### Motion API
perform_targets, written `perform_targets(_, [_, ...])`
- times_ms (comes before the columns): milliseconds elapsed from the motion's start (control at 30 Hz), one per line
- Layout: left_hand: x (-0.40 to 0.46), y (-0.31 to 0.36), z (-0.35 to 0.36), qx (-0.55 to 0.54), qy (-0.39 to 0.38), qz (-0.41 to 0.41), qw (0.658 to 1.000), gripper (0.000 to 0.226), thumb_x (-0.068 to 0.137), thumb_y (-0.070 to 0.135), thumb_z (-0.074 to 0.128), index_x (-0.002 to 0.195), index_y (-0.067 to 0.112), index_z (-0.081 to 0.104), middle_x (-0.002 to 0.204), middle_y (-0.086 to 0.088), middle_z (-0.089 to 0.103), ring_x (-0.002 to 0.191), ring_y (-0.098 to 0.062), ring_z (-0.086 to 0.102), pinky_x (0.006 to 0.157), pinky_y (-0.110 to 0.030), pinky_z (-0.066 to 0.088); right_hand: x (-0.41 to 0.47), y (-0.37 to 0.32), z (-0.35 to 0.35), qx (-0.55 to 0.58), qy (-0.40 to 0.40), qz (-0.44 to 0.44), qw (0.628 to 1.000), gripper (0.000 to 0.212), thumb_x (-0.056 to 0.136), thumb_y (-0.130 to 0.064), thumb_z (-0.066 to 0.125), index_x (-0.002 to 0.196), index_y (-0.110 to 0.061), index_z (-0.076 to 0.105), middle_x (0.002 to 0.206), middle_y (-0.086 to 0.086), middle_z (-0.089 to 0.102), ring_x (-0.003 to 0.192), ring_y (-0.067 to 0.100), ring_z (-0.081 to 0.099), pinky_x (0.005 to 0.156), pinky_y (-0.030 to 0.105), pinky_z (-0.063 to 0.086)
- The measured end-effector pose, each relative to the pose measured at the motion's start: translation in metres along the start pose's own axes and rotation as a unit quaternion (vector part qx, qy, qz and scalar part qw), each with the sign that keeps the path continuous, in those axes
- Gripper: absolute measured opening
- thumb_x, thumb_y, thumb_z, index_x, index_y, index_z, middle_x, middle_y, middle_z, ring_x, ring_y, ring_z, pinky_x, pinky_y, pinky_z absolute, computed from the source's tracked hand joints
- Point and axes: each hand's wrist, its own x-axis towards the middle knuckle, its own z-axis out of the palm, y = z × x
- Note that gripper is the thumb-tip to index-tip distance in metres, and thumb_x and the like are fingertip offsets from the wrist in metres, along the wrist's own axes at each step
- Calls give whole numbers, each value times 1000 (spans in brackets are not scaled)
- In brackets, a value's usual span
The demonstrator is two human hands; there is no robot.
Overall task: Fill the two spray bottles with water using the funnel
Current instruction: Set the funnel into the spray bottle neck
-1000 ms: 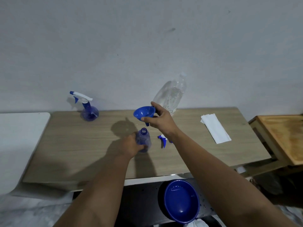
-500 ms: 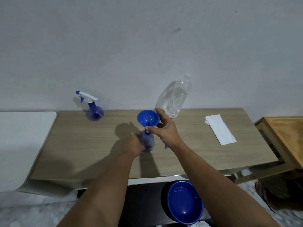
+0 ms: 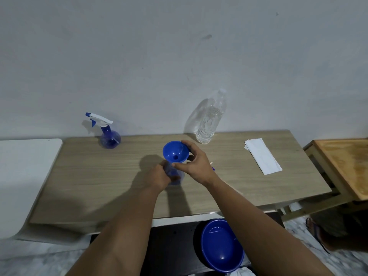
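Blue plastic dominates the head view, the only view given. A blue funnel [image 3: 175,152] is seated, or nearly so, in the neck of an open spray bottle [image 3: 175,176] near the middle of the wooden surface [image 3: 79,176]. The funnel is pinched at its rim by the curled thumb and fingers of the right hand [image 3: 194,166], while the bottle's body is gripped by the left hand [image 3: 159,176], whose fingers are wrapped round it. The funnel's axis is seen to stand close to upright, in line with the bottle below it; whether the spout is fully home cannot be told.

A second spray bottle [image 3: 110,136], its trigger head on, stands at the far left of the surface, well apart from both hands. A clear water bottle [image 3: 211,120] stands upright at the back edge, beyond and to the right of the funnel; the right hand is judged the nearer one for reaching it. A small blue and white part, probably the removed spray head [image 3: 212,168], is mostly hidden behind the right wrist. Folded white paper [image 3: 262,158] lies further right. A blue basin [image 3: 221,246] is seen below the surface's near edge.
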Motion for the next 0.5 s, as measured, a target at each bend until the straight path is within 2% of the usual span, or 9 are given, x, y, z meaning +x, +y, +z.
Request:
perform_targets(33, [1,0,1,-4,2,0,1000,40,72,39,85,106,31,65,90,12,73,83,-13,70,77,-32,56,2,0,0,-7,1,-4,1000,84,68,-8,96,141,-20,57,134,-1,64,110,-3,65,89,20,55])
perform_targets(133, [2,2,2,-3,12,7,1000,43,73,36,86,111,29,65,87,14,71,79,-8,68,66,-25,53,5,1,0,-20,-2,-5,1000,87,66,-17,97,141,-29,55,130,-3,64,106,-1,66,85,18,55])
perform_targets(233, [-1,8,2,-23,-14,17,999,52,72,30,89,117,25,64,98,2,74,90,-16,70,79,-35,57,4,0,-2,-22,-8,2,1000,97,66,-18,98,149,-31,48,130,-7,63,108,4,68,88,19,57])
perform_targets(333, [-16,9,0,7,-1,-3,1000,59,67,29,90,118,20,63,103,-4,72,85,-18,68,66,-29,50,-1,-4,-9,-18,-12,19,1000,108,64,-32,100,155,-36,41,131,-16,59,116,2,64,87,17,55])
perform_targets(367, [-24,6,-1,43,22,-5,999,60,67,33,88,118,19,62,106,-4,70,87,-21,67,65,-30,47,-4,-7,-13,-19,-6,24,999,110,63,-41,100,155,-40,40,133,-16,58,118,1,62,88,21,56])
perform_targets(433, [-44,-6,2,161,81,-17,983,58,66,55,79,113,26,61,107,1,67,94,-25,66,67,-31,43,-11,-13,-25,-17,21,39,999,104,61,-61,93,151,-47,42,135,-13,57,119,3,60,92,30,57])
perform_targets(500, [-64,-18,15,234,92,-36,967,54,65,77,62,98,34,64,96,10,66,92,-21,68,72,-32,51,-17,-20,-40,-8,56,37,998,93,65,-74,83,146,-49,47,133,-11,59,120,5,60,96,29,55])
